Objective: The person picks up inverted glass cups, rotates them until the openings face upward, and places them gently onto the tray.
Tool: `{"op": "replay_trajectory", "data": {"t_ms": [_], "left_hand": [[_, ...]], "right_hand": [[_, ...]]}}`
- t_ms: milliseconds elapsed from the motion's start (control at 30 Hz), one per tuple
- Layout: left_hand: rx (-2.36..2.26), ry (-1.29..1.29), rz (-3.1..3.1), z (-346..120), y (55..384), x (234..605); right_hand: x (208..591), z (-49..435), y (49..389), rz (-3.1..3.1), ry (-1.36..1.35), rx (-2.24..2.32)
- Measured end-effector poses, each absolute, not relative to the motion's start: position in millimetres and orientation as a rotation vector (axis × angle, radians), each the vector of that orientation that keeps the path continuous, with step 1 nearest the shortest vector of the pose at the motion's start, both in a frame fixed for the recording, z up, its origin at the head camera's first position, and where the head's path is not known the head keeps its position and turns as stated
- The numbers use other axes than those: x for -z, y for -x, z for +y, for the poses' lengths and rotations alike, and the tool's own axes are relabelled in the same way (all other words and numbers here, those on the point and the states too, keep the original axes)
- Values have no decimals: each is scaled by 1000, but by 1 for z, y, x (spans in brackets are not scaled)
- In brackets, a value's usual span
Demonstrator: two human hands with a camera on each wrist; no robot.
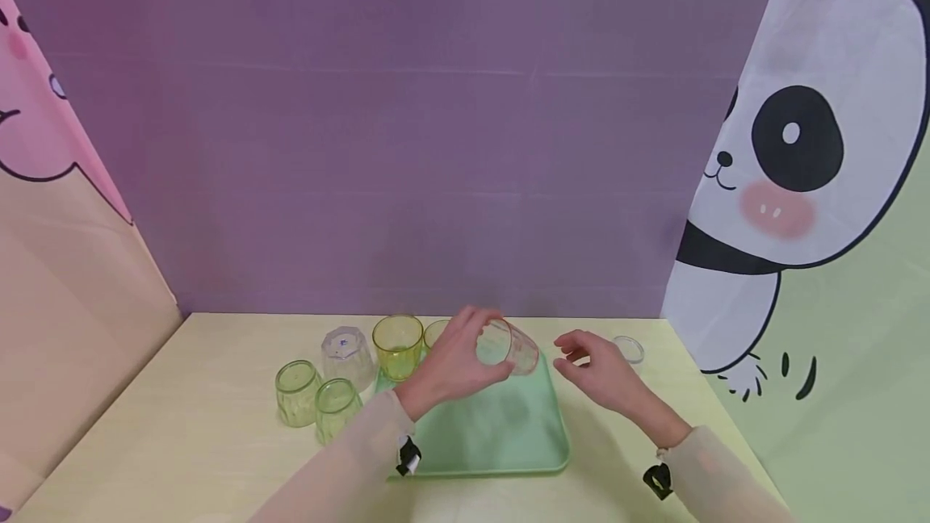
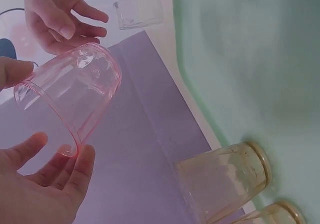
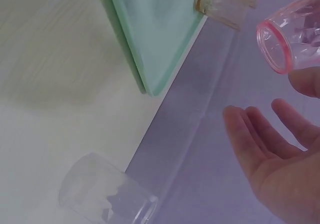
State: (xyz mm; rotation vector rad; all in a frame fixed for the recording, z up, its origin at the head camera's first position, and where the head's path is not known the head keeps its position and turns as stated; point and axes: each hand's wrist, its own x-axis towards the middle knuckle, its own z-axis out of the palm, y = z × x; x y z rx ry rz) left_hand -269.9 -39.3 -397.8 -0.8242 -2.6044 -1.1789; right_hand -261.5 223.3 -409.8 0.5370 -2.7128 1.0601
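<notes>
My left hand (image 1: 461, 357) grips a clear pink drinking glass (image 1: 525, 352) near its rim, thumb on one side and fingers on the other. The glass is tipped on its side above a green tray (image 1: 494, 434), its mouth toward the left palm and its base to the right. Past that base, my right hand (image 1: 601, 371) hovers with relaxed, slightly bent fingers and nothing in them. In the right wrist view, the pink ring of the glass's base (image 3: 275, 46) shows above the right fingertips (image 3: 232, 114).
Two yellow glasses (image 1: 398, 352) stand at the tray's back left. Left of the tray are two green glasses (image 1: 296, 395) and an upside-down clear, purplish glass (image 1: 347, 357). A colourless glass (image 1: 629, 350) is on the table right of the tray. A purple backdrop (image 1: 436, 184) rises behind.
</notes>
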Motion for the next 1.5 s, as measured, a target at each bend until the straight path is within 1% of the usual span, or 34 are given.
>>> {"op": "replay_trajectory", "data": {"t_ms": [300,500,867,1200,1500], "left_hand": [[1025,837,-2627,-36,271,388],[967,855,-2637,-35,274,385],[884,893,-2651,-34,278,382],[846,856,-2693,-29,283,383],[776,902,-2687,-25,284,385]], "right_hand": [[401,228,265,-2737,-533,-890],[399,232,268,-2797,-487,-741],[392,237,269,-2813,-493,-477],[394,249,277,-2822,-444,-391],[395,260,283,-2824,-420,-329]]}}
